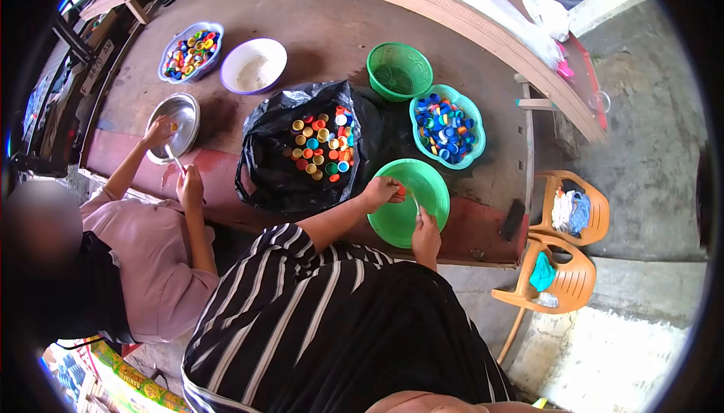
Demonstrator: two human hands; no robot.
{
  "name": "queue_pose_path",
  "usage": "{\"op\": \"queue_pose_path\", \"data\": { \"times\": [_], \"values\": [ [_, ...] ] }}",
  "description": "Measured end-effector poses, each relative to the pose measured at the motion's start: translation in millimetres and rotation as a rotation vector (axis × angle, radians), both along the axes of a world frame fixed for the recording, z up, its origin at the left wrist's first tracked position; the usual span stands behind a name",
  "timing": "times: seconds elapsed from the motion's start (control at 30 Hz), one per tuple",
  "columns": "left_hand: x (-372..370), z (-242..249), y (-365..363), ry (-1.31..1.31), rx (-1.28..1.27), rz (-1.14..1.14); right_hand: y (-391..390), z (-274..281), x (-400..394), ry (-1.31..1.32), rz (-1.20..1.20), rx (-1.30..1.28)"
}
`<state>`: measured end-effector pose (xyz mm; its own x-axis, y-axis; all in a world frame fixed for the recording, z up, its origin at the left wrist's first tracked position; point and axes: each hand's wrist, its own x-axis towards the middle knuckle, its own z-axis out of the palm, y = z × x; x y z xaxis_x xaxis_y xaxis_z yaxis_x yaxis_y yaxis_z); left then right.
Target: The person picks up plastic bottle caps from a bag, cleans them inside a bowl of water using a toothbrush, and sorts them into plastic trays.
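My left hand (381, 194) is closed on a red-orange bottle cap (400, 190) over the left side of a green plastic basin (388, 226). My right hand (426, 240) grips a thin, knife-like tool (416, 206) at the basin's near right side. The tool's pale tip points up toward the cap, and its handle is hidden in the fingers. Left of the basin lies an open black plastic bag (264, 138) with many coloured bottle caps (323, 135) in it. Behind the basin stands a light-green basket (473, 158) of mostly blue caps (446, 128).
A green strainer basket (400, 50), a white bowl (253, 59) and a lilac basket (163, 72) of caps stand farther back on the table (324, 21). At left, a co-worker (158, 262) works over a metal bowl (188, 104). Orange-brown chairs (584, 281) stand right.
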<state>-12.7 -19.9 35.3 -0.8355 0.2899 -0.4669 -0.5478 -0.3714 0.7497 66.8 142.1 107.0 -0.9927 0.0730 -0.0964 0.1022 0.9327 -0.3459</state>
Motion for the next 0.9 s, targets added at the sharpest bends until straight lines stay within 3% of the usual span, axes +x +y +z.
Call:
{"op": "queue_pose_path", "data": {
  "times": [0.1,0.2,0.3,0.4,0.5,0.6,0.73,0.83,0.9],
  "values": [
    [1.6,2.5,1.6,0.069,-0.034,-0.008,-7.4,10.7,2.9,0.064,0.049,-0.099],
    [0.2,4.5,-4.3,0.192,-0.162,-0.063,-1.6,11.3,-3.9,-0.005,0.031,0.022],
    [1.6,19.4,-10.5,0.512,-0.567,-0.152,7.3,-6.6,-11.3,-0.096,0.024,0.121],
    [0.0,23.1,-14.2,0.402,-0.515,-0.186,0.3,-0.4,-8.5,-0.044,-0.013,0.028],
    [-0.6,9.0,-10.3,0.286,-0.312,-0.044,-15.5,26.4,5.9,0.061,0.003,-0.126],
    [2.0,5.4,-9.6,0.179,-0.104,-0.051,-13.2,14.1,16.0,0.100,0.017,-0.175],
    [6.1,9.0,-5.2,0.172,-0.115,-0.001,-10.5,16.2,18.7,0.119,-0.058,-0.189],
    [3.7,10.6,-9.0,0.204,-0.206,-0.041,-10.5,12.3,19.2,0.084,0.032,-0.160],
    [2.1,9.6,-11.2,0.226,-0.251,-0.085,-4.2,9.7,7.1,0.016,-0.019,-0.034]
  ]
}}
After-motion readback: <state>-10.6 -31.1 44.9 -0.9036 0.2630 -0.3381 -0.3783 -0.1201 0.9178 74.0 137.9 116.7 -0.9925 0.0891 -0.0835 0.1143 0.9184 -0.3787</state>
